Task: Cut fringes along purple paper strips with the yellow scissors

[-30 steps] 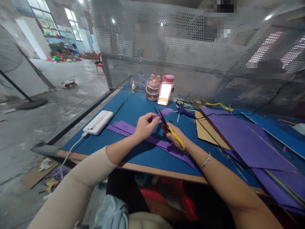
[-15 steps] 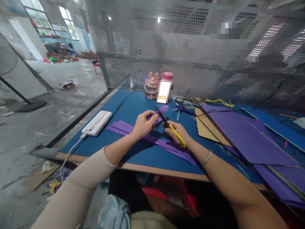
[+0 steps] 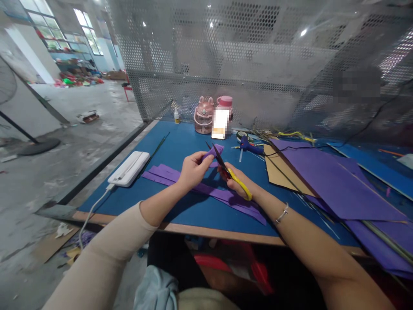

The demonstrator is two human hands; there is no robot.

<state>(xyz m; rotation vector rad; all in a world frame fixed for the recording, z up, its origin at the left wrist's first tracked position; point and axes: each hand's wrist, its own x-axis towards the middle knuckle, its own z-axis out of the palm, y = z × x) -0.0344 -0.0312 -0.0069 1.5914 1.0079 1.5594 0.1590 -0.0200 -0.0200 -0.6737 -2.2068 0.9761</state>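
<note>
Head: blue table (image 3: 180, 142), mesh wall (image 3: 258, 64); left hand (image 3: 192, 170) pinches strip (image 3: 215, 150), right hand (image 3: 247, 183) grips scissors (image 3: 239, 185).

No text, label, brand or number can be read. The small glue bottle (image 3: 176, 116) in the upper middle of the frame bears a label too small to make out; the scissors (image 3: 239, 186) at centre show no legible mark.

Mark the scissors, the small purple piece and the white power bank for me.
scissors (image 3: 240, 186), head view, on the yellow handle.
small purple piece (image 3: 217, 149), head view, on its free upper end.
white power bank (image 3: 128, 168), head view, middle of its top face.
</note>
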